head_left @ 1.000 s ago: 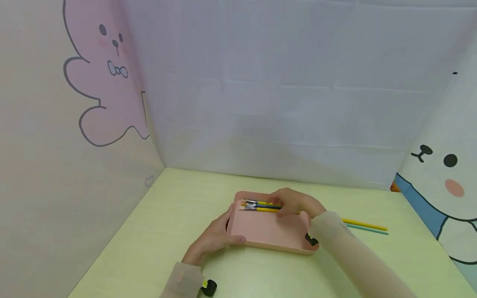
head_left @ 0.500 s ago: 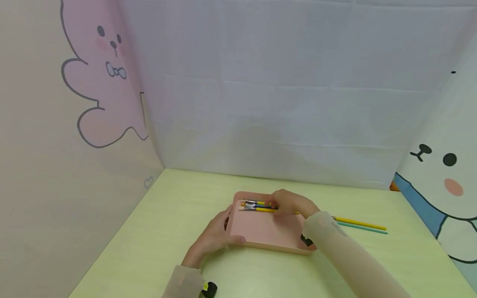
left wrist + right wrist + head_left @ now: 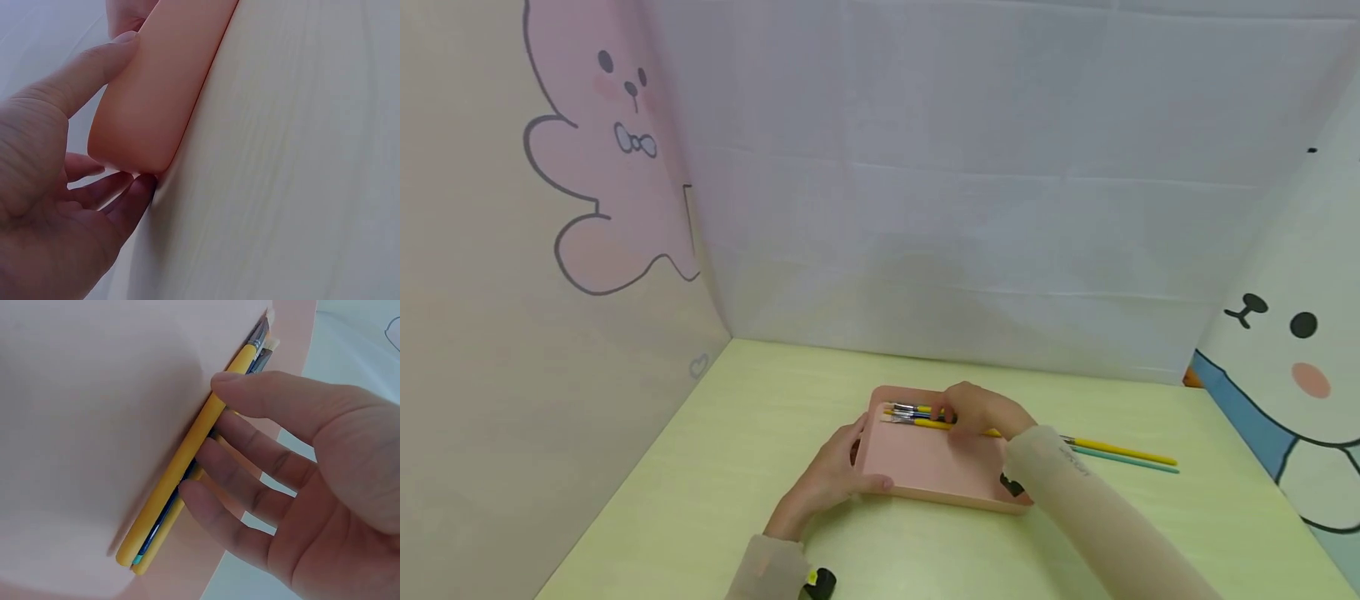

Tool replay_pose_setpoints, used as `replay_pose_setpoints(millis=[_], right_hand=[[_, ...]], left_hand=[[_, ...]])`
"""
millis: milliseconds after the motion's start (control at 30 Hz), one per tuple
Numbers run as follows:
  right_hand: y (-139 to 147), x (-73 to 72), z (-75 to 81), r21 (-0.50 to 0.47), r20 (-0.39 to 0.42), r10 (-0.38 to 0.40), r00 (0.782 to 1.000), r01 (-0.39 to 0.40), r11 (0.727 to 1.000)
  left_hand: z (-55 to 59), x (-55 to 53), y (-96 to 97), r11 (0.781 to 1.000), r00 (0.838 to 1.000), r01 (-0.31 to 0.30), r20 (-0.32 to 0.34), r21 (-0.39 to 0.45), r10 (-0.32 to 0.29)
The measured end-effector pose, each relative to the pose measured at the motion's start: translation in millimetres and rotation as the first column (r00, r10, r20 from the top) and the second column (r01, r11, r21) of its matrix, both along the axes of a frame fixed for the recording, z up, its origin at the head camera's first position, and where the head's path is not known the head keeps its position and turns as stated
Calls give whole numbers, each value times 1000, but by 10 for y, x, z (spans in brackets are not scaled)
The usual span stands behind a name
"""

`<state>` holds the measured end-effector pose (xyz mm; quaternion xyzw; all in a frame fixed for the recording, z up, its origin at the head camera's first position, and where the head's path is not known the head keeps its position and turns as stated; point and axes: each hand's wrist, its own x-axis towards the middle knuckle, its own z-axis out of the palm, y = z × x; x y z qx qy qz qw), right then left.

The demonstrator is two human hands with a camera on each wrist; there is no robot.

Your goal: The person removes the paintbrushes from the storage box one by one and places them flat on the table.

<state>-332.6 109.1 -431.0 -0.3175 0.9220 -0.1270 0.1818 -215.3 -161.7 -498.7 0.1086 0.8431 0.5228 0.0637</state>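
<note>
Brushes [image 3: 182,456] side by side in pink tray [image 3: 925,462], right hand [image 3: 979,410] pinching them, left hand [image 3: 831,477] gripping tray's left end, counter [image 3: 760,425] beneath

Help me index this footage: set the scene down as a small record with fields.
Surface: pale yellow table
Container: pink tray
In tray: three paintbrushes close together, two yellow, one dark blue; bristles toward the left
Left hand: holds the tray's left end, thumb on the near rim
Right hand: thumb and fingertips on the paintbrushes
Right of tray: yellow brush beside teal rod, whose left end the right sleeve hides
Backdrop: pale, cartoon prints at both sides
</note>
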Motion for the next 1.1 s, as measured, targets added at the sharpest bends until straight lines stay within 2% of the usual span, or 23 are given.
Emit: replay_pose_setpoints(millis=[567,933,1100], right_hand=[[-29,44,-49,36,-31,-51,998,52,998],[-7,42,-71,14,-65,-27,998,28,999],[43,33,-28,-48,-111,44,993,-50,998]], left_hand=[[-33,-17,-35,1000,1000,29,-4,3,-29],[-16,-11,-36,998,999,35,-5,44,-35],[-20,-1,-47,999,1000,25,-3,36,-25]])
